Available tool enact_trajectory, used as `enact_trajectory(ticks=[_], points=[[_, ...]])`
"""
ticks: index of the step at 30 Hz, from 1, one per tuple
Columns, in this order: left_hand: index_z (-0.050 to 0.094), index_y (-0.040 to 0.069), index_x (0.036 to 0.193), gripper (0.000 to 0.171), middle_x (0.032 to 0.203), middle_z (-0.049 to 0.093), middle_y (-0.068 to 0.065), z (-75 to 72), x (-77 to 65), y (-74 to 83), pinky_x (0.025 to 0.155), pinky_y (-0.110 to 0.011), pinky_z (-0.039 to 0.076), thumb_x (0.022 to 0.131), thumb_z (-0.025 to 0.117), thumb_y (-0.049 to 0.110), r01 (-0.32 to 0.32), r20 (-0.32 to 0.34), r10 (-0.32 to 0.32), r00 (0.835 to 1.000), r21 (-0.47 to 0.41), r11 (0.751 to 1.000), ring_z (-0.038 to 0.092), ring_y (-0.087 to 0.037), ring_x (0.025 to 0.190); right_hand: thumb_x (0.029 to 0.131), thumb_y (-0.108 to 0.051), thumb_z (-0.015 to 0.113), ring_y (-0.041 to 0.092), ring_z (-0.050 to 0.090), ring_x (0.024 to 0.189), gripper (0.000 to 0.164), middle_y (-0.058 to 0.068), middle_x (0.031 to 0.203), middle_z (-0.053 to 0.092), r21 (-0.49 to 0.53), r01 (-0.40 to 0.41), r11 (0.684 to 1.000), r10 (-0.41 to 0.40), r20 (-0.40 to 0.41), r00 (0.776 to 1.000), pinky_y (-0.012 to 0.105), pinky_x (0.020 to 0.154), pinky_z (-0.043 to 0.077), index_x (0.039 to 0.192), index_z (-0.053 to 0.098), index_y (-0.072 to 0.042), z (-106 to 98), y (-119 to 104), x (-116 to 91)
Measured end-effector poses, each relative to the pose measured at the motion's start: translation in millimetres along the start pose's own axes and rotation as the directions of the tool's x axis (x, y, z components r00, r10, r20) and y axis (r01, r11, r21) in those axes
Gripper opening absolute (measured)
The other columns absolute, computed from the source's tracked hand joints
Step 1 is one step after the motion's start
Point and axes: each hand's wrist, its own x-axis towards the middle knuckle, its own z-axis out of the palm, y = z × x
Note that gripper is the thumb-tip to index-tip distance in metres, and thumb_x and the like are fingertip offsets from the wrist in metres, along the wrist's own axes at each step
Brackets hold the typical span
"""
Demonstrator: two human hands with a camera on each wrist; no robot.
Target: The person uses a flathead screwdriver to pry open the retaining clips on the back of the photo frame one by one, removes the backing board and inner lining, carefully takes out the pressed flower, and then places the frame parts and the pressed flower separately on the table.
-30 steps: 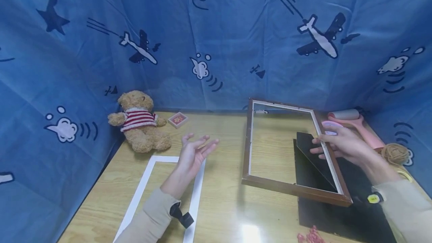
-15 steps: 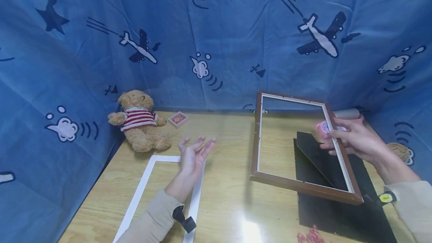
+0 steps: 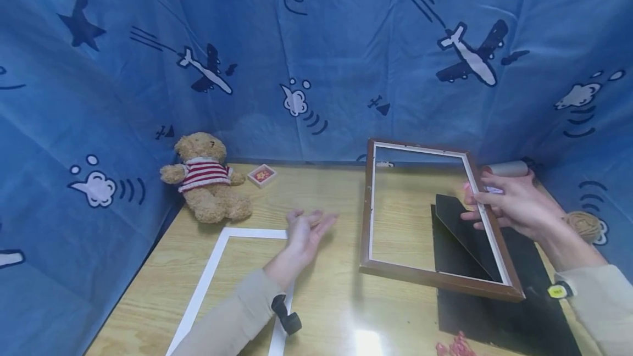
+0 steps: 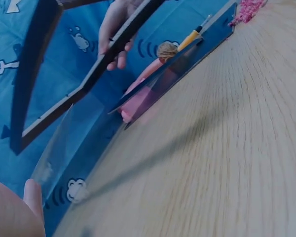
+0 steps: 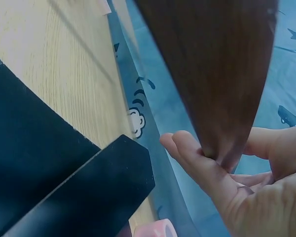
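In the head view, my right hand grips the right side of a brown picture frame, tilted above the table. Fingers and thumb of that hand clasp the frame's bar in the right wrist view. My left hand is palm up, left of the frame. A clear sheet rises from its fingers in the left wrist view, very faint from the head. Below the picture frame lies a black backing board with its stand leg raised. Under my left forearm is a white rectangular border.
A teddy bear sits at the back left, beside a small box. To the right are a pink lint roller and a ball of twine. Pink beads lie near the front. A blue curtain hangs behind.
My left hand has moved right, toward the picture frame. The frame in my right hand shifted right and up, then came partway back left and down.
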Motion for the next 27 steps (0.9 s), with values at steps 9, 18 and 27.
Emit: enact_trajectory(ticks=[9,18,27], points=[[-0.001,0.005,0.162,0.077,0.162,0.027,-0.037,10.3,12.0,-20.0,0.115,-0.043,0.056,0.101,0.043,-0.012,0.046,0.023,-0.047,0.999,0.028,0.999,0.049,-0.053,0.143,0.112,-0.019,0.052,0.018,0.080,0.098,0.088,-0.004,0.111,0.074,0.062,0.012,0.998,-0.013,0.013,1.000,0.045,0.084,0.069,0.164,-0.015,0.005,10,-3,4],[0.005,-0.003,0.160,0.070,0.156,0.034,-0.037,16.9,21.6,-23.2,0.119,-0.043,0.053,0.104,0.046,-0.008,0.064,0.021,-0.066,0.998,0.064,0.996,0.048,-0.051,0.144,0.112,-0.017,0.051,0.017,0.080,0.098,0.088,-0.004,0.110,0.075,0.094,0.017,0.995,-0.020,0.035,0.999,0.044,0.084,0.069,0.164,-0.016,0.005,20,-5,8],[-0.004,-0.006,0.165,0.073,0.165,0.021,-0.042,16.1,25.6,-10.1,0.135,-0.052,0.028,0.114,0.038,0.025,0.196,0.085,-0.211,0.974,0.154,0.968,0.025,-0.051,0.158,0.111,-0.016,0.051,0.020,0.080,0.098,0.086,0.000,0.111,0.076,0.107,0.019,0.994,-0.023,0.037,0.999,0.048,0.085,0.069,0.165,-0.013,0.005,32,-6,16]])
